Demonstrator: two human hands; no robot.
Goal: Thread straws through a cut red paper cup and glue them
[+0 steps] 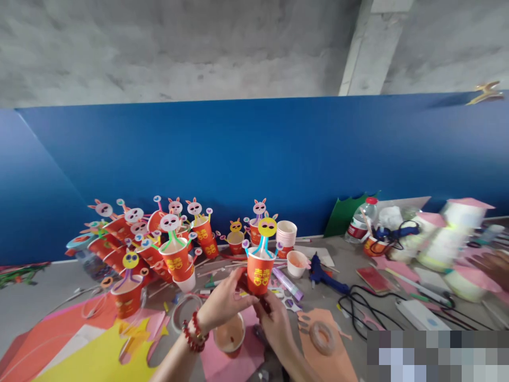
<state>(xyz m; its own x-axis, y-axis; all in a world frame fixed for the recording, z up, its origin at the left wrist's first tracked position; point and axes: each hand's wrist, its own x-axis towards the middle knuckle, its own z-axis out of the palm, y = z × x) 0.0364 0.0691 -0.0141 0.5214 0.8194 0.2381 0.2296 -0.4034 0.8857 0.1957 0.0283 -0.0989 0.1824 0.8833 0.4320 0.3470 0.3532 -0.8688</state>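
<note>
A red paper cup (260, 270) with gold characters is held upright over the middle of the table. From its rim rises a yellow animal face (268, 227) with dark eyes, on blue strips that end in small round paws. My left hand (228, 297), wearing red beads at the wrist, grips the cup low on its left side. The fingers of my right hand (274, 318) close at its lower right edge; their tips are partly hidden. Below my hands, another paper cup (229, 334) shows its open mouth above pink paper (210, 366).
Several decorated red cups (173, 260) crowd the left back. A cup stack (286, 233), a white cup (296, 263), a blue glue gun (324, 276) and black cable (353, 307) lie rightward. Tape (322, 338) rests on orange paper. Another person's hand (491, 268) appears far right.
</note>
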